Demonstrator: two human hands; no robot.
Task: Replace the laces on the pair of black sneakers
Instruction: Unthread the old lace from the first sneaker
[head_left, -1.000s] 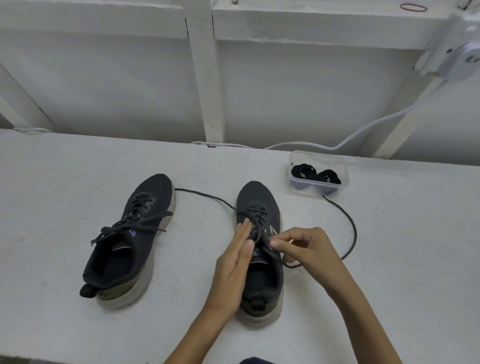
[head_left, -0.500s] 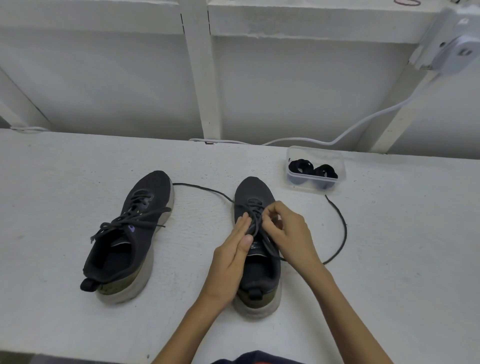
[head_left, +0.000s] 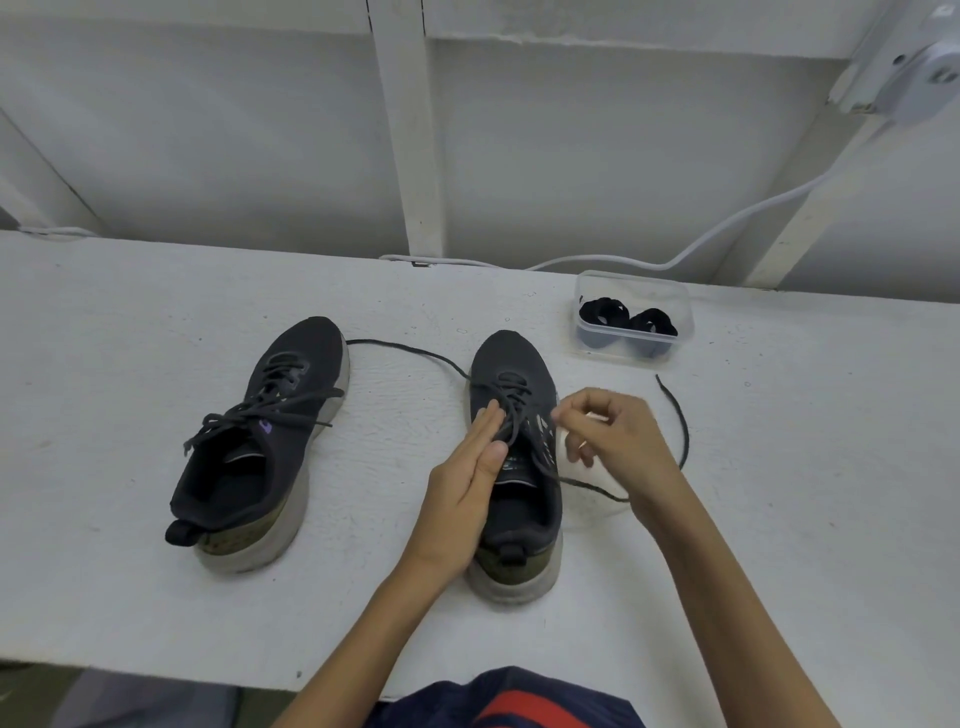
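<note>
On the white table (head_left: 156, 322), in the head view, two black shoes are lying side by side, their toes pointing away from the person. The left hand (head_left: 467, 483) is resting on the right shoe (head_left: 511, 364) with fingers straight and pressed together, the tips pressing on the crossed rows near the tongue. I judge it is keeping the shoe steady, so that pulling is not dragging it over the table. The right hand (head_left: 618, 441) is hovering just beside the shoe's outer side, fingers curled, thumb meeting forefinger as for a pinch. Whether a strand is lying between them I cannot tell. The lace (head_left: 687, 431) is trailing out of this shoe on both sides: one end is running toward the left shoe (head_left: 306, 353), the other is curving around behind the right hand. So the old lace is probably being drawn out row by row, an early step. The left shoe is lying laced but untied. A clear box (head_left: 675, 312), near the right shoe's toe, is holding two black coils (head_left: 602, 314), probably the new laces, waiting within reach.
</note>
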